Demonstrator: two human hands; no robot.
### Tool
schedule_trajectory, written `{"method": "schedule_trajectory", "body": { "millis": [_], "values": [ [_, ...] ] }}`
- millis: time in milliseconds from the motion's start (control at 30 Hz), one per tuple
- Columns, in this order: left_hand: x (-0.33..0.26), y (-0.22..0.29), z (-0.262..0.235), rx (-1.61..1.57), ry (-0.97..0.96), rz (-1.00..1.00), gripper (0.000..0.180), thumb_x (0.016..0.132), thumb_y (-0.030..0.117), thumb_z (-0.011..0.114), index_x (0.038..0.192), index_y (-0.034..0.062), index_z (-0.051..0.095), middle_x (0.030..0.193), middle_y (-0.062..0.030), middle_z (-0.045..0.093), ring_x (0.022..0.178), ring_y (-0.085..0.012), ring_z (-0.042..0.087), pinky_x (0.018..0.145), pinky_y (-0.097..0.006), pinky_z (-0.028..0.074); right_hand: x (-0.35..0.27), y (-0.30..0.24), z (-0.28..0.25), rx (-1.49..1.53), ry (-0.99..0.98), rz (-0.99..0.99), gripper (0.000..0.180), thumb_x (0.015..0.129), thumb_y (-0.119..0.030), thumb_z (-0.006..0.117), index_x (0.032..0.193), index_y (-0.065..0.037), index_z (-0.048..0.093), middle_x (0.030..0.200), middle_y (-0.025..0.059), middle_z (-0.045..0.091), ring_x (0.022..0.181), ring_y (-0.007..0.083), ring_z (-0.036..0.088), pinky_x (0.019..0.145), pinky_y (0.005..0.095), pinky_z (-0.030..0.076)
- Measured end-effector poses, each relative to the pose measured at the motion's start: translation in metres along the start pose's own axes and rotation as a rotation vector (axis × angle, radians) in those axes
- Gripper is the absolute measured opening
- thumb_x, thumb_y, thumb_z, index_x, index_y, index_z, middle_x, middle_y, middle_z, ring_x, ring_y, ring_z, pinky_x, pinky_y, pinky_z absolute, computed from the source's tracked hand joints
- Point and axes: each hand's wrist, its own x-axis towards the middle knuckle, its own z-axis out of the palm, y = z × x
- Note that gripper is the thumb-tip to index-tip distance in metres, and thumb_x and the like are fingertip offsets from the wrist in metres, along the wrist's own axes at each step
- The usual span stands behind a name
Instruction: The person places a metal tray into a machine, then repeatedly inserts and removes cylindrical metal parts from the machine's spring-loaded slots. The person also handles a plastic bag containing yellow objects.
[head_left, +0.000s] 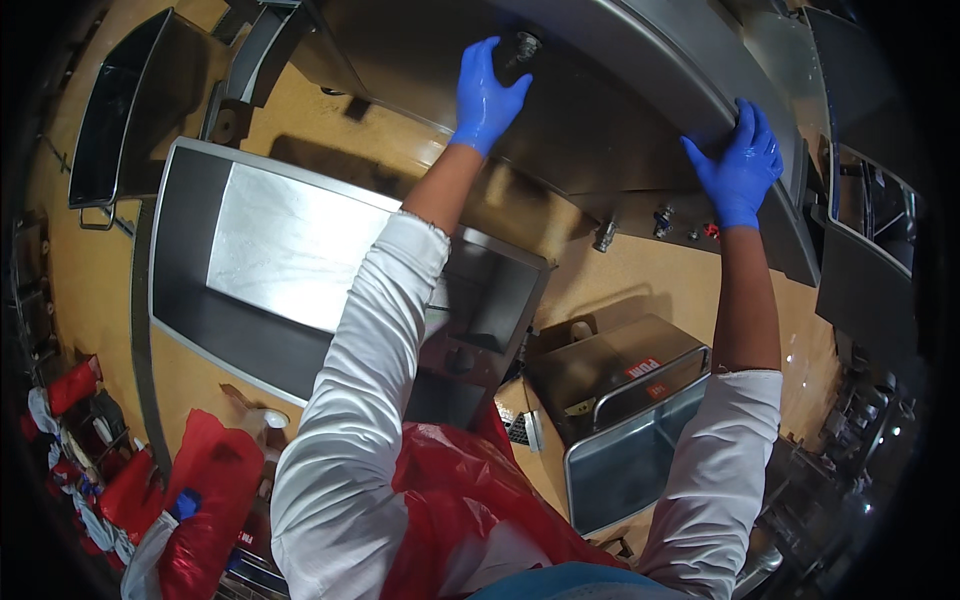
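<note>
A large steel machine housing (pixel 640 110) with a rounded rim stretches across the top of the view. My left hand (pixel 490 95), in a blue glove, is at its dark side, thumb and fingers apart. Just right of those fingertips is a round metal fitting (pixel 526 46); whether they touch it I cannot tell. My right hand (pixel 738 168), also blue-gloved, lies with fingers spread over the housing's edge farther right. Both hands hold nothing. Below the right hand, small metal valves (pixel 663 222) and a red knob (pixel 711 230) stick out from the lower edge.
A long steel tub (pixel 178 250) stands under my left arm. A smaller steel bin (pixel 572 470) sits on the tan floor (pixel 590 290) between my arms. Another bin (pixel 125 120) is at the far left. At lower left a person in a red apron (pixel 215 490) stands near others.
</note>
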Motion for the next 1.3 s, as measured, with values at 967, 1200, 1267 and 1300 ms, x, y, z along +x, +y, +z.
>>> {"method": "schedule_trajectory", "body": {
  "millis": [967, 1200, 1267, 1300],
  "values": [
    [-0.902, 0.279, -0.669, 0.420, 0.037, -1.512, 0.025, 0.080, 0.025, 0.070, 0.078, 0.0006, 0.071, 0.079, -0.0123, 0.072, 0.071, -0.0242, 0.067, 0.069, -0.040, 0.052, -0.530, -0.128, -0.165, 1.215, -0.850, -0.066, 0.097, 0.071, -0.024, 0.082, 0.148, -0.001, 0.027, 0.145, 0.0265, 0.038, 0.136, 0.0419, 0.037, 0.112, 0.0447, 0.033],
    [-0.976, 0.248, -0.666, 0.085, 0.354, -1.646, 0.026, 0.081, 0.027, 0.069, 0.079, 0.0017, 0.072, 0.081, -0.0134, 0.073, 0.073, -0.0250, 0.068, 0.071, -0.040, 0.053, -0.531, -0.217, -0.215, 1.081, -0.880, -0.295, 0.083, 0.081, -0.031, 0.076, 0.146, -0.005, 0.032, 0.121, 0.0267, 0.060, 0.109, 0.0393, 0.063, 0.095, 0.0449, 0.050],
    [-0.999, 0.241, -0.679, 0.026, 0.476, -1.667, 0.026, 0.081, 0.028, 0.069, 0.080, 0.0020, 0.072, 0.081, -0.0137, 0.073, 0.074, -0.0252, 0.068, 0.071, -0.040, 0.053, -0.513, -0.257, -0.241, 1.046, -0.961, -0.367, 0.077, 0.082, -0.031, 0.076, 0.143, -0.005, 0.038, 0.121, 0.0254, 0.062, 0.109, 0.0371, 0.063, 0.095, 0.0441, 0.050],
    [-1.008, 0.228, -0.682, -0.005, 0.530, -1.670, 0.026, 0.081, 0.028, 0.069, 0.080, 0.0022, 0.072, 0.082, -0.0138, 0.073, 0.075, -0.0253, 0.068, 0.071, -0.040, 0.053, -0.501, -0.283, -0.256, 1.026, -0.989, -0.426, 0.074, 0.082, -0.031, 0.076, 0.142, -0.006, 0.040, 0.121, 0.0247, 0.062, 0.109, 0.0360, 0.064, 0.095, 0.0438, 0.050]
  ]
}}
